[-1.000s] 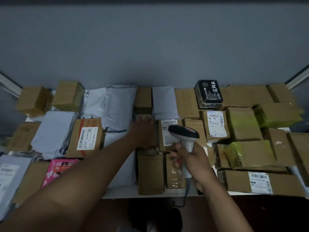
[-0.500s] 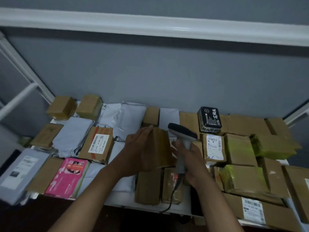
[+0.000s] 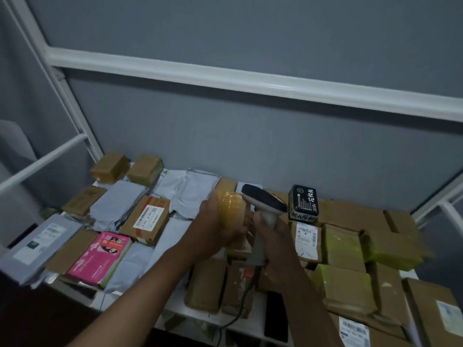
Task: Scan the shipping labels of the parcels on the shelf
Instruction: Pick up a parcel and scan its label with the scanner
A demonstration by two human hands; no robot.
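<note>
Gripping a taped parcel (image 3: 231,214) lifted above the shelf (image 3: 253,319), the left hand (image 3: 215,231) meets the scanner (image 3: 263,211) clenched in the right hand (image 3: 275,244).

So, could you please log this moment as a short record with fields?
left hand: left hand grips a small tape-wrapped parcel, lifted off the shelf
right hand: right hand grips the barcode scanner by its handle
scanner aim: head right beside the lifted parcel
label on lifted parcel: none visible from this view
nearby: black box, pink packet
shelf: white shelf crowded with parcels
</note>
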